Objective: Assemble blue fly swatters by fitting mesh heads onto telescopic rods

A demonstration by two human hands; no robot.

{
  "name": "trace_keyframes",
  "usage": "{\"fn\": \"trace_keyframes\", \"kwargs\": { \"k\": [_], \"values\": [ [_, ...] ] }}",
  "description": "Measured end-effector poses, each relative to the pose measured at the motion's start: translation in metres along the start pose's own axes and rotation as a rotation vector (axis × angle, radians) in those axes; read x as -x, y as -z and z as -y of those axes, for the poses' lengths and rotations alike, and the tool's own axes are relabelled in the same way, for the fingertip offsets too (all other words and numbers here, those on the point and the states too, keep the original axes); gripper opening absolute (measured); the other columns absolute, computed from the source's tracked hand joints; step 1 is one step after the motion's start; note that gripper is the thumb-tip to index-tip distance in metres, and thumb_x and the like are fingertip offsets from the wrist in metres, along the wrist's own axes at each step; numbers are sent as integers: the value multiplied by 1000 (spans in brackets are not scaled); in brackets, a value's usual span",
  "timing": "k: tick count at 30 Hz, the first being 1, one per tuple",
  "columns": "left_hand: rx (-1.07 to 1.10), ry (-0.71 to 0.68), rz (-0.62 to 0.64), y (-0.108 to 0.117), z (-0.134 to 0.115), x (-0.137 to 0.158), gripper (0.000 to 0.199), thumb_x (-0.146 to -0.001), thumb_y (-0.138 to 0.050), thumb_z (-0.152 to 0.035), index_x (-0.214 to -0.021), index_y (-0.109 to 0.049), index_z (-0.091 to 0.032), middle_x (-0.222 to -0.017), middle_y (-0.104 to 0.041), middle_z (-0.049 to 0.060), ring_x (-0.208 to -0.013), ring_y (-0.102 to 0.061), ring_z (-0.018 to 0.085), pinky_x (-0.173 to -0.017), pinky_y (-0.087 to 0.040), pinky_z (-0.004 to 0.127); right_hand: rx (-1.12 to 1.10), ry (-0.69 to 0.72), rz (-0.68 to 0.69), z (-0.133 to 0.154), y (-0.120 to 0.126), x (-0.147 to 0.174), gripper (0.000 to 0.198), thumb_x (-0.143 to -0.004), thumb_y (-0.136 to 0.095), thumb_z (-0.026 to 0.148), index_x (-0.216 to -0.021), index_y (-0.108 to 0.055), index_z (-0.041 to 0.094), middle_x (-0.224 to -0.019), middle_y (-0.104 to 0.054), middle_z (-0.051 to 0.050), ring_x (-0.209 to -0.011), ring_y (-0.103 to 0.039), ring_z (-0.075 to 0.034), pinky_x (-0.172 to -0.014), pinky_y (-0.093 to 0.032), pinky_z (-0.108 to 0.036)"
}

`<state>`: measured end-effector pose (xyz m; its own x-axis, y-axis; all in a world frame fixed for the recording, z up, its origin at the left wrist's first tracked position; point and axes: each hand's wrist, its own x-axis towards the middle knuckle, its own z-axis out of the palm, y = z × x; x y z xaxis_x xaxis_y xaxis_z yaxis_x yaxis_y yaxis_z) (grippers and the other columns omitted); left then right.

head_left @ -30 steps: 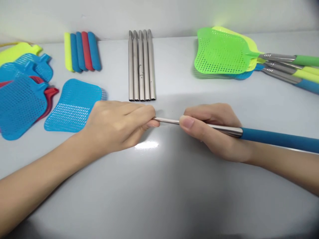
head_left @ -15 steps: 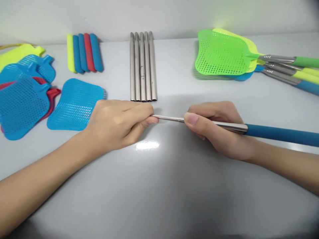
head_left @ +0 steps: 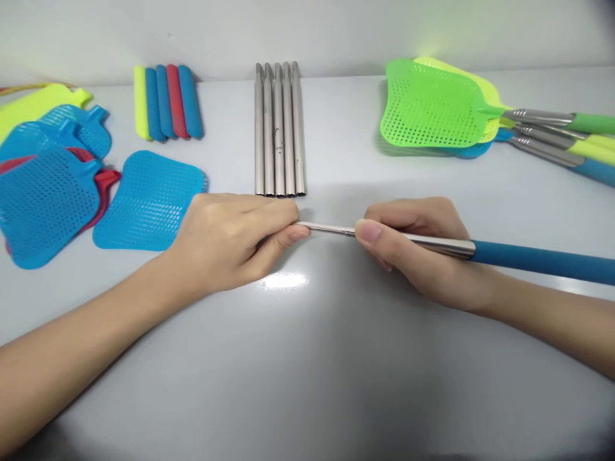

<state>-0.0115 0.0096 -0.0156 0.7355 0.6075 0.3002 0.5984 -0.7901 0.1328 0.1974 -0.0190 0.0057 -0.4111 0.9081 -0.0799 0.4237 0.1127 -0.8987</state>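
Note:
A telescopic metal rod (head_left: pixel 331 228) with a blue foam handle (head_left: pixel 538 259) runs nearly level between my two hands. My left hand (head_left: pixel 235 240) is closed round the rod's thin end, fingers curled over it and thumb below. Partly under that hand is a blue fly swatter head (head_left: pixel 148 198); its neck is hidden, so I cannot tell whether it meets the rod. My right hand (head_left: pixel 413 246) grips the rod between thumb and fingers, where the thin section enters the thicker tube. Behind the thumb, the tube and handle extend to the right edge.
Loose swatter heads (head_left: pixel 48 205) in blue, red and yellow overlap at the left. Several foam grips (head_left: pixel 166 102) and a row of metal tubes (head_left: pixel 279 137) lie near the wall. Swatters with handles fitted (head_left: pixel 432 105) are stacked at the back right. The table (head_left: pixel 307 371) is grey.
The table items appear slightly further right, as the view has shifted a little. Both hands keep the same hold, and the gap between them is marginally narrower.

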Motion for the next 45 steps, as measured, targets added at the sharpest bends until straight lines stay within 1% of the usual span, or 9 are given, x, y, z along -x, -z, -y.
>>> {"fn": "trace_keyframes", "kwargs": {
  "k": [5, 14, 19, 27, 30, 34, 36, 38, 45],
  "values": [
    [6, 7, -3, 1, -1, 0, 24, -83, -36, -29, -65, -49, -20, -49, -47, -3, -46, -46, 10, -40, -26, 23, 18, -61, 28, 2, 1, 0, 38, -81, -43, 30, -47, -38, 17, -45, -34, 4, -44, -33, -6, -40, -23, -22],
    [22, 13, 33, 2, 0, -1, 27, -83, -35, -31, -64, -50, -19, -49, -46, -3, -43, -44, 9, -41, -27, 22, -18, -83, 35, 2, 2, 0, 38, -82, -42, 34, -47, -38, 17, -46, -36, 3, -44, -34, -7, -42, -24, -23],
    [25, 14, 47, 3, 0, -1, 27, -84, -35, -32, -67, -51, -19, -51, -50, -2, -47, -47, 10, -43, -29, 22, -29, -69, 45, 0, 1, 0, 37, -82, -42, 32, -48, -38, 17, -45, -33, 4, -44, -32, -7, -41, -22, -23],
    [65, -21, 68, 5, -1, 0, 22, -85, -37, -29, -71, -50, -17, -56, -51, -1, -51, -48, 10, -47, -33, 21, -79, -62, 51, -3, -3, 0, 37, -82, -40, 33, -49, -37, 16, -46, -30, 5, -44, -29, -6, -41, -21, -21],
    [73, -26, 41, 5, -2, 0, 18, -85, -38, -27, -78, -51, -17, -63, -54, 0, -56, -50, 11, -51, -36, 22, -95, -69, 56, -4, -4, 0, 38, -83, -39, 35, -49, -36, 16, -46, -28, 5, -45, -29, -6, -41, -20, -21],
    [40, 4, -52, 4, -10, 0, 16, -84, -39, -22, -89, -52, -15, -74, -56, 4, -64, -50, 13, -55, -39, 24, -117, -72, 60, -4, -5, 0, 40, -84, -37, 36, -49, -35, 16, -47, -28, 5, -46, -28, -7, -43, -21, -22],
    [33, -4, -72, 3, -15, -1, 16, -83, -39, -18, -92, -52, -13, -75, -56, 5, -66, -50, 14, -57, -40, 26, -127, -73, 70, -4, -4, 0, 40, -84, -36, 37, -50, -35, 16, -48, -29, 4, -47, -29, -7, -44, -22, -22],
    [37, -17, -63, 3, -18, -1, 18, -82, -39, -15, -94, -51, -12, -72, -54, 4, -64, -48, 14, -57, -40, 26, -132, -85, 86, -3, -4, 0, 40, -84, -36, 38, -51, -35, 16, -48, -29, 4, -47, -29, -7, -44, -22, -22],
    [83, -26, -20, 3, -17, -3, 18, -84, -35, -20, -81, -52, -14, -64, -51, 2, -58, -45, 12, -53, -38, 23, -122, -89, 149, 2, -3, -2, 36, -84, -38, 36, -53, -39, 16, -50, -32, 4, -49, -31, -7, -45, -24, -21]
  ]
}}
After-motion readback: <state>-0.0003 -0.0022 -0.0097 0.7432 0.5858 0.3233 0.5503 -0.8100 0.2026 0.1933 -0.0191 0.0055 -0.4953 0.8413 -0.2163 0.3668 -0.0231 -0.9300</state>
